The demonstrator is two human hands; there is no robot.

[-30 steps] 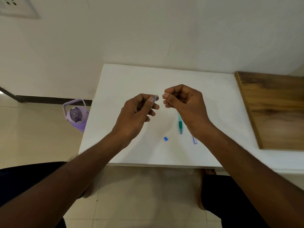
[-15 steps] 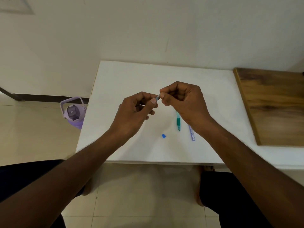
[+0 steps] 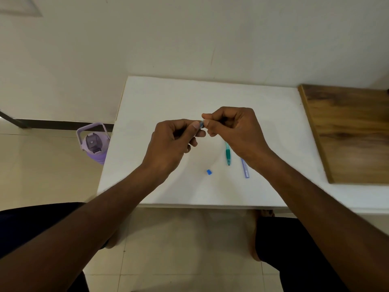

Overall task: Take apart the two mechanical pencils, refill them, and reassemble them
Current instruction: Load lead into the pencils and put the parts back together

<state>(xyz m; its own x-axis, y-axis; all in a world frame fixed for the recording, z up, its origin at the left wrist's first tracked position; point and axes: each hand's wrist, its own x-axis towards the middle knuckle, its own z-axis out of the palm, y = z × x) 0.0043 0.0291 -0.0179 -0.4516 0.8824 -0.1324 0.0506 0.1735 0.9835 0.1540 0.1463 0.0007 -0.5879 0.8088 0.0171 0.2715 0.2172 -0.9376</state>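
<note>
My left hand (image 3: 170, 142) grips a blue mechanical pencil (image 3: 201, 124) above the white table (image 3: 160, 98); only its top end shows past my thumb. My right hand (image 3: 233, 129) has its thumb and forefinger pinched together right at that end; what they hold is too small to make out. A green mechanical pencil (image 3: 228, 155) lies on the table under my right hand. A small blue cap (image 3: 209, 172) lies loose in front of it. A thin violet lead case (image 3: 245, 169) lies beside my right wrist.
A wooden board (image 3: 347, 131) covers the table's right end. A purple water bottle (image 3: 93, 144) stands on the floor to the left of the table. The wall is close behind the table. My knees and feet are below the front edge.
My two hands have come together: a gap lay between the fingertips a second ago, and my right fingertips now meet the pencil's end. The things on the table have not moved.
</note>
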